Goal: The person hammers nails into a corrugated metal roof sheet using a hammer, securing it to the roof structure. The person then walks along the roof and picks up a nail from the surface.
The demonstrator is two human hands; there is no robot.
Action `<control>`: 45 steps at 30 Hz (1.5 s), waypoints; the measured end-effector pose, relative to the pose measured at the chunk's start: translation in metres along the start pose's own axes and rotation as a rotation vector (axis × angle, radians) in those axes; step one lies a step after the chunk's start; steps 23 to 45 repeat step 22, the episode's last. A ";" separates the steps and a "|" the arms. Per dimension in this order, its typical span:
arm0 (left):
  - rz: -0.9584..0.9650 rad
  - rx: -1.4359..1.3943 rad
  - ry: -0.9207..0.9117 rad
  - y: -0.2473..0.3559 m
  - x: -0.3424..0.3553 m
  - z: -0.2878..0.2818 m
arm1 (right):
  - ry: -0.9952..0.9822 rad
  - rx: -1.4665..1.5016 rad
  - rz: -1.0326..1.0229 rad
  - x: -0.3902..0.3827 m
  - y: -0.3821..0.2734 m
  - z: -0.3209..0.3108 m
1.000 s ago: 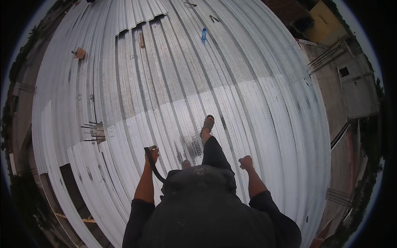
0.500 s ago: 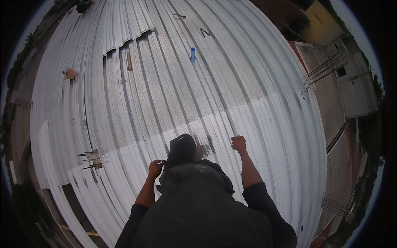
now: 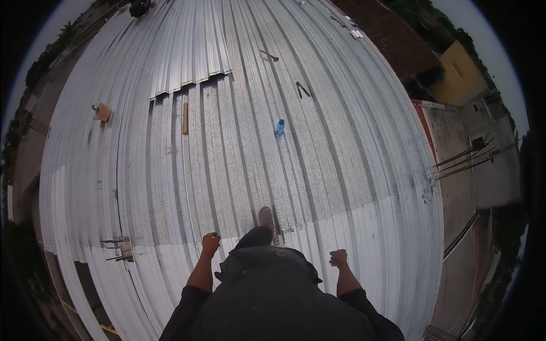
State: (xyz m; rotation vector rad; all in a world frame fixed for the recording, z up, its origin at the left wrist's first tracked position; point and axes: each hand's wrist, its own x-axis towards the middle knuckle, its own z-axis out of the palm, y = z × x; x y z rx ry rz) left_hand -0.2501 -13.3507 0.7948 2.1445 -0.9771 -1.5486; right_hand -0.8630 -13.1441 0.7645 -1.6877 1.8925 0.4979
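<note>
My left hand point(image 3: 210, 243) is held out over the ribbed metal roof point(image 3: 239, 187) with its fingers curled closed. A small dark bit shows at its fingertips, too small to name. My right hand point(image 3: 338, 258) hangs lower on the other side, its fingers folded in a loose fist and nothing seen in it. Neither hand touches the roof sheets. Between them my brown shoe point(image 3: 265, 216) is planted ahead on the metal, beyond a dark trouser leg. Farther ahead stands a blue bottle point(image 3: 280, 128).
Ahead lie long-handled cutters point(image 3: 302, 90), a hammer-like tool point(image 3: 269, 55) and a wooden strip point(image 3: 185, 118) near a raised sheet edge point(image 3: 193, 85). A clay-coloured pot point(image 3: 102, 112) stands left. Rebar point(image 3: 118, 250) sticks up through the roof; more rods point(image 3: 466, 162) project beyond its right edge.
I have moved forward over the roof; a shoe now shows in front. Both hands sit lower in view, the left one farther from the leg. Their fingers remain curled.
</note>
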 end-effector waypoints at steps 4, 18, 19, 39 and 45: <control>0.063 -0.118 -0.014 0.133 0.023 0.017 | 0.135 -0.011 -0.023 0.127 0.013 -0.092; -0.602 -0.166 0.202 0.216 0.061 0.020 | 0.138 0.501 0.119 0.643 -0.119 -0.354; -0.709 -0.256 0.243 0.209 0.053 0.020 | 0.107 0.473 0.091 0.685 -0.133 -0.343; -0.699 -0.153 -0.025 0.118 0.197 0.011 | 0.112 0.269 0.126 0.808 -0.142 -0.338; -0.699 -0.153 -0.025 0.118 0.197 0.011 | 0.112 0.269 0.126 0.808 -0.142 -0.338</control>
